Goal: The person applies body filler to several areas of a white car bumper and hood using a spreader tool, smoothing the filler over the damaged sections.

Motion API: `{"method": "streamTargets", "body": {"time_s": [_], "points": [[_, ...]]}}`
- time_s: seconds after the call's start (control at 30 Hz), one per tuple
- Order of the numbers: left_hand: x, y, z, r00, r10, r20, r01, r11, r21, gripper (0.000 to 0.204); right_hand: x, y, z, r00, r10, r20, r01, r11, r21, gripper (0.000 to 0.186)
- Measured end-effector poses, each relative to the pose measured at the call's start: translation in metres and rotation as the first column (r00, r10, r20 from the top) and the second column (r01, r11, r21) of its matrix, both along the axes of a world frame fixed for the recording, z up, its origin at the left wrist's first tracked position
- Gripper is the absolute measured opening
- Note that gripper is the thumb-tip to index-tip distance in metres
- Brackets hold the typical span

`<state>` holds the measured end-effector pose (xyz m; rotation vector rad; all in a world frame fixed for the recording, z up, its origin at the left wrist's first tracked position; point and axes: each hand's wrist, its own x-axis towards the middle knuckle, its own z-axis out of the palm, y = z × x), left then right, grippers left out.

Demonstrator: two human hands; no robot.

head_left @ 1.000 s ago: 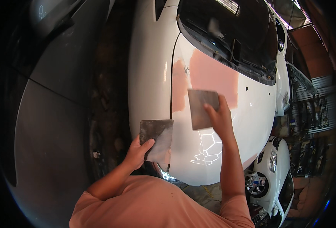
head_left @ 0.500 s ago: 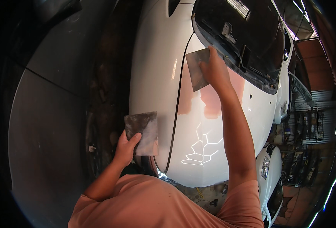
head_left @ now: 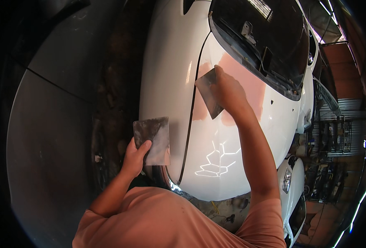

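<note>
My left hand (head_left: 134, 158) grips a square, smeared metal plate (head_left: 154, 131) from its lower left, thumb on top, beside the white car's front fender. In my right hand (head_left: 231, 94) is a thin, flat metal putty spreader (head_left: 207, 91), tilted over the car's hood (head_left: 209, 188). Pinkish filler (head_left: 249, 78) lies in patches on the hood near the windshield. The spreader is over the gap between the left and larger right patch. Whether its edge touches the surface is hard to tell, and part of the filler is hidden by my hand.
The windshield (head_left: 257, 37) with its wiper area borders the hood at the far side. A dark grey car panel (head_left: 50, 136) stands to the left. Another white car (head_left: 291, 177) and cluttered shelves (head_left: 329, 144) are at the right.
My right hand has drawn the spreader toward me across the hood, uncovering filler near the windshield. My left hand and its plate have barely shifted.
</note>
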<state>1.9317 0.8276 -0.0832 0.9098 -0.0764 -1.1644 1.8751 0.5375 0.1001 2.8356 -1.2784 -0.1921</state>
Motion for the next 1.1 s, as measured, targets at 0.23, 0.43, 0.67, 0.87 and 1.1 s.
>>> {"method": "streamTargets", "body": {"time_s": [0.23, 0.43, 0.67, 0.87, 1.1], "points": [[-0.005, 0.007, 0.005, 1.0, -0.003, 0.004, 0.003, 1.0, 0.01, 0.037, -0.027, 0.045, -0.006, 0.989, 0.003, -0.151, 0.011, 0.996, 0.09, 0.052], [-0.013, 0.017, 0.005, 0.999, 0.001, -0.048, 0.0, 1.0, 0.008, 0.037, -0.07, 0.092, 0.001, 0.984, 0.053, -0.17, -0.009, 0.969, 0.249, 0.056], [-0.027, 0.021, 0.024, 0.998, -0.006, -0.059, 0.004, 1.0, -0.024, 0.037, -0.169, 0.165, 0.05, 0.94, -0.226, 0.256, 0.101, 0.9, 0.424, 0.038], [-0.08, 0.002, 0.062, 0.981, -0.191, -0.038, 0.187, 0.978, -0.087, 0.034, -0.265, 0.239, 0.004, 0.509, -0.396, 0.764, 0.028, 0.895, 0.446, 0.02], [-0.177, -0.002, 0.129, 0.849, -0.51, -0.136, 0.494, 0.858, -0.139, 0.033, -0.303, 0.317, -0.003, 0.554, -0.044, 0.832, -0.056, 0.994, 0.09, 0.067]]}}
